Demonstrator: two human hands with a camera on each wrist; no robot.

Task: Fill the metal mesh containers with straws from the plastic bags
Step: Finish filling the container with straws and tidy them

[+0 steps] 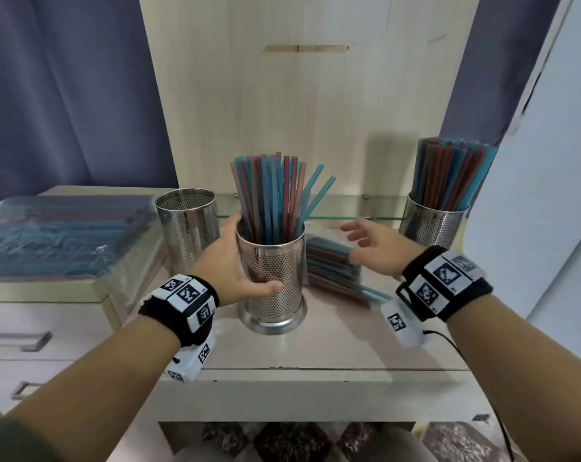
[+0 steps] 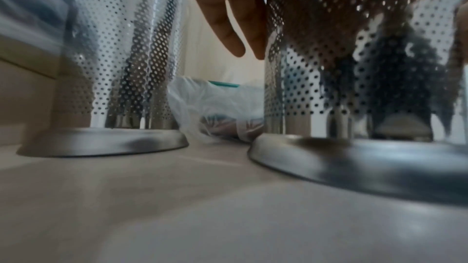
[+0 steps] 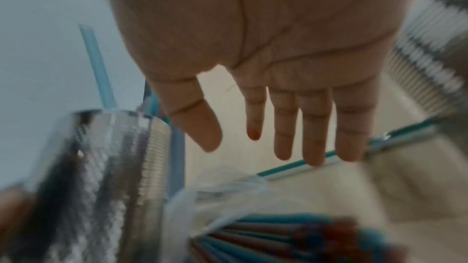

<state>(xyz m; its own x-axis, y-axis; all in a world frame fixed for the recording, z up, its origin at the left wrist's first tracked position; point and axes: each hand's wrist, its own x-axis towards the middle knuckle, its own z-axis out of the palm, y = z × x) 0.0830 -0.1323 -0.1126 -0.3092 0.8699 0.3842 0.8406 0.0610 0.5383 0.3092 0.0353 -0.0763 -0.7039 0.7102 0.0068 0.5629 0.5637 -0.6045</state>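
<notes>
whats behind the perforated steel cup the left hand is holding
An opened clear plastic bag of blue and red straws lies behind the straw-filled perforated steel cup that the left hand grips. The cup hides the bag's left part; the empty steel cup stands behind-left.

Left hand (image 1: 230,261): fingers wrapped round behind, thumb across the front, gripping.
Right hand (image 1: 372,245): palm down, fingers (image 3: 314,127) straight and spread, holding nothing.
Wrists: banded, both forearms extended forward.
</notes>
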